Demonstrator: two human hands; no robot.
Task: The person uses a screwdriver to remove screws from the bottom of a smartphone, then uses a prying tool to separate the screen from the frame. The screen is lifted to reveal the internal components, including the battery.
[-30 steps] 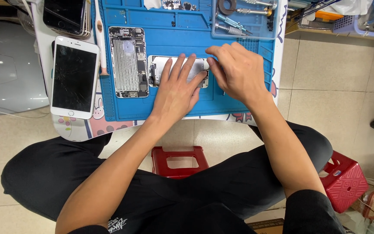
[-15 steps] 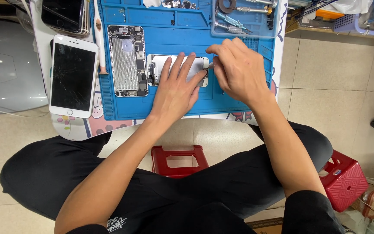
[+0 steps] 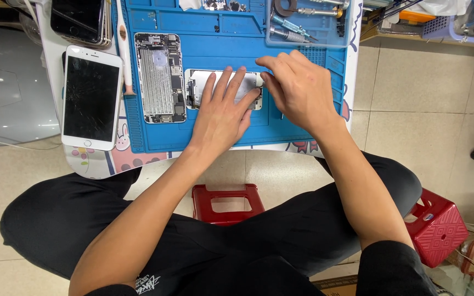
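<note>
left hand point(image 3: 223, 112) flat, fingers spread, pressing on phone part point(image 3: 197, 87) | right hand point(image 3: 297, 90) curled, fingertips pinching part's right end | part on blue mat point(image 3: 220, 33), mid-bench | opened phone point(image 3: 159, 77) just left | white phone point(image 3: 91, 97) beside mat

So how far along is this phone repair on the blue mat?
Already done, it seems: one phone body lies opened on the blue mat, its insides showing. In hand: the left hand lies flat on a white phone part while the right hand works at that part's end with its fingertips. Left: nothing is closed up yet, and the white phone with a cracked screen lies untouched beside the mat.
</note>
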